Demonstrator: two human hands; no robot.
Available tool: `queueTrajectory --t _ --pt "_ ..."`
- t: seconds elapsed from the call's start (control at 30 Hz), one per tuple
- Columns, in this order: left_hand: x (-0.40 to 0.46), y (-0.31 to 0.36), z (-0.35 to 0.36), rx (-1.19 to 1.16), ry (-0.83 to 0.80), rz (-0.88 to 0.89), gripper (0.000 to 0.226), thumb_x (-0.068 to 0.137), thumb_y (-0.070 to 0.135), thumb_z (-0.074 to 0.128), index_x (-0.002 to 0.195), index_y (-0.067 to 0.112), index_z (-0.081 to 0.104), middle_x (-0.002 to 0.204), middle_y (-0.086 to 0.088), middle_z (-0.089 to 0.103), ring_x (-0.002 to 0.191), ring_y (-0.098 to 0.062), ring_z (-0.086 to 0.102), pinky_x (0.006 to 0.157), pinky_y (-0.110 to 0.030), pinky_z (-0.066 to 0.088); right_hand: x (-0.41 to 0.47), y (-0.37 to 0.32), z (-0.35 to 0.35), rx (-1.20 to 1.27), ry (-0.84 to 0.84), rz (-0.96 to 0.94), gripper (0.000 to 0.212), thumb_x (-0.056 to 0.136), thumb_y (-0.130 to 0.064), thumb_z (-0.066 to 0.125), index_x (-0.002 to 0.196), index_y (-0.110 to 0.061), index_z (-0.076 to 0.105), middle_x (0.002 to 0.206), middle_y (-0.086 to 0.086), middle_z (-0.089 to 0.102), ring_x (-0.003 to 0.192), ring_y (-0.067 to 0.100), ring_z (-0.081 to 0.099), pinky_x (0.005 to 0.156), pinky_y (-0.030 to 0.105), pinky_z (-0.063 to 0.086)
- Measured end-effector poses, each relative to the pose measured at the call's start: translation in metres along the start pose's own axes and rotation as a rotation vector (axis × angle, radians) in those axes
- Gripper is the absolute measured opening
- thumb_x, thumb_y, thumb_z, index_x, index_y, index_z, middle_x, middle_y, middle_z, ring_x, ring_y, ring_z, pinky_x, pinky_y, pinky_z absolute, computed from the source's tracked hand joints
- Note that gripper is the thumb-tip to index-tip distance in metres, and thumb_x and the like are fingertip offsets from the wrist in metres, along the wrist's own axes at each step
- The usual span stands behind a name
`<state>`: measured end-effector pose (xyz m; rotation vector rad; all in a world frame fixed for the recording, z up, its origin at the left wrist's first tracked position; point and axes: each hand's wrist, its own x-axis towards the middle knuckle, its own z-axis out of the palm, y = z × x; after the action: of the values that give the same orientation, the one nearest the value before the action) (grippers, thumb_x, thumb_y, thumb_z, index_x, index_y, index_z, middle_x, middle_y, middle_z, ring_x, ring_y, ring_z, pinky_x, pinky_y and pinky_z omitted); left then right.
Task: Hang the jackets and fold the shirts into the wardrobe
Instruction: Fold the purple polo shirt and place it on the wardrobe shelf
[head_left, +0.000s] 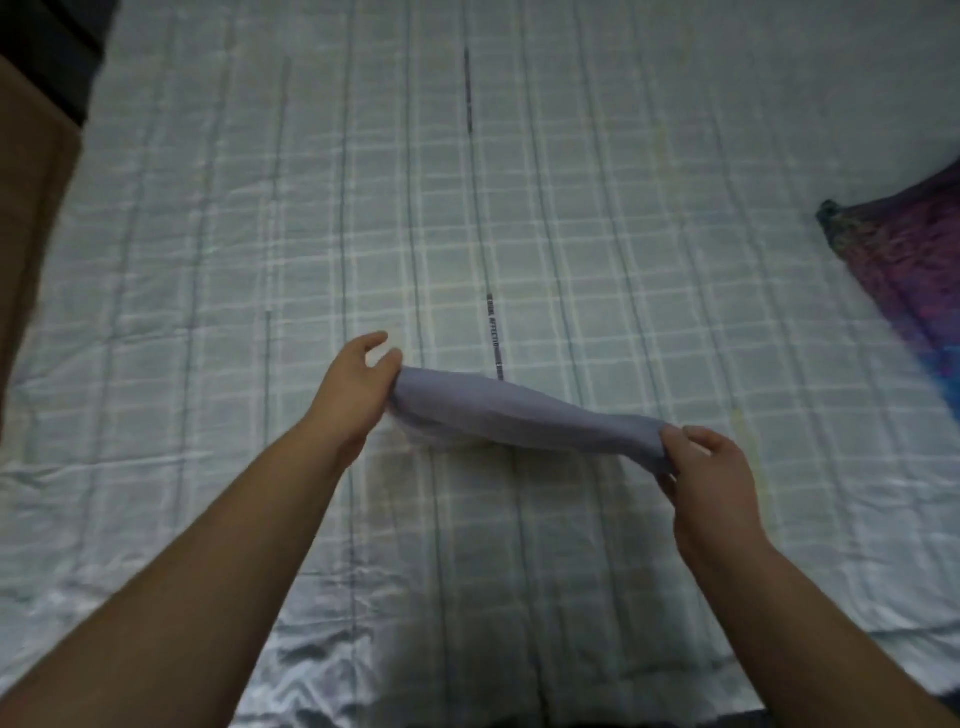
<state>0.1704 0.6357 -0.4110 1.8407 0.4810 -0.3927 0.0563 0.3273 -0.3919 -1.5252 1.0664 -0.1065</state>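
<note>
**Shirt held up over the bed**

Head view: a soft blue-grey shirt (524, 415), bunched into a long roll, stretched in the air just above the checked bed (208, 234). Left hand (353, 389) pinching one end, fingers curled round the cloth. Right hand (711, 483) gripping the other end the same way. A purple blanket (904, 275) lying off to the right. No wardrobe in sight.

Could go wrong: a loose pinch, so one end drops. Still bunched when laid down, so a crooked, lumpy fold.

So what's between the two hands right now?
Only the folded grey shirt, stretched from the left hand to the right hand above the bedsheet, per head view.
</note>
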Motion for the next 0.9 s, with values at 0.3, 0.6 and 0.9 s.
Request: queueTrajectory --t 0.3,0.6,0.9 --pt "-0.081 0.0 -0.043 -0.062 -0.359 -0.003 0.025 0.074 0.03 0.074 0.099 0.027 0.075 0.1 -0.001 0.075 0.096 -0.017 0.069 0.083 -0.037 0.053 -0.013 -0.028 -0.023 -0.14 -0.053 -0.132 0.014 0.072 -0.037 0.067 0.084 -0.033 0.072 0.086 -0.001 0.068 0.084 0.017 0.062 0.089 0.049 0.052" --pt "-0.048 -0.026 -0.033 -0.001 -0.208 -0.149 0.023 0.07 0.022 0.083 0.092 0.028 0.076 0.091 -0.004 0.074 0.087 -0.022 0.068 0.078 -0.04 0.054 0.023 -0.014 0.012 -0.305 -0.092 -0.043 0.015 0.082 -0.031 0.069 0.095 -0.023 0.067 0.09 0.006 0.065 0.081 0.021 0.06 0.074 0.036 0.049" --pt "0.151 -0.023 0.031 -0.152 -0.143 -0.409 0.011 0.089 0.018 0.066 0.08 0.016 0.061 0.063 0.001 0.061 0.062 -0.016 0.054 0.057 -0.026 0.043 0.207 -0.027 0.143 -0.335 -0.274 0.109 0.015 0.089 -0.02 0.065 0.075 -0.017 0.058 0.09 0.012 0.063 0.083 0.029 0.065 0.079 0.043 0.059"
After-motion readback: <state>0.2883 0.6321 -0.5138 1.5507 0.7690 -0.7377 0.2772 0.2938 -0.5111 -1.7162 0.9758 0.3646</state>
